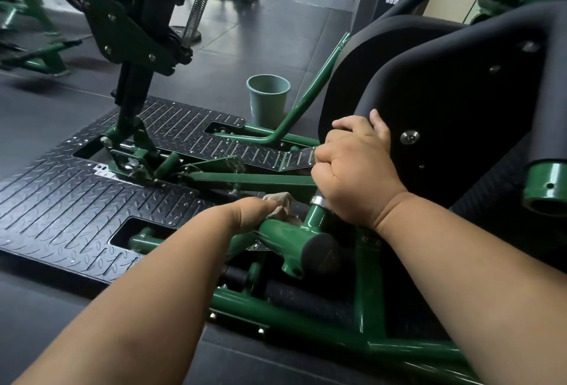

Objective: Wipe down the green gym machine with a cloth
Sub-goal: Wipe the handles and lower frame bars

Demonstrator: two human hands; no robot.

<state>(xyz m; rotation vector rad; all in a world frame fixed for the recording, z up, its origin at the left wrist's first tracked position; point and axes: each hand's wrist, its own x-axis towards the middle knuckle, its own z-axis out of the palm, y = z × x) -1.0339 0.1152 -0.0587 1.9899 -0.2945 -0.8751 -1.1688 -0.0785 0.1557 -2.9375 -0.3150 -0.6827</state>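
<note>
The green gym machine [285, 240] fills the lower middle, its painted tubes running low over a black tread plate [76, 200]. My left hand [251, 211] reaches down behind a green tube and is closed on a pale cloth [280, 202] pressed against the frame; most of its fingers are hidden. My right hand [356, 170] is closed around a black bar just above a silver collar [319, 200], with its fingertips resting on the edge of a black padded panel [445, 114].
A grey-green bucket [268, 99] stands on the dark floor beyond the plate. A black seat on a green bracket [129, 38] rises at upper left. Padded black arms crowd the right side. Another green machine sits at far left.
</note>
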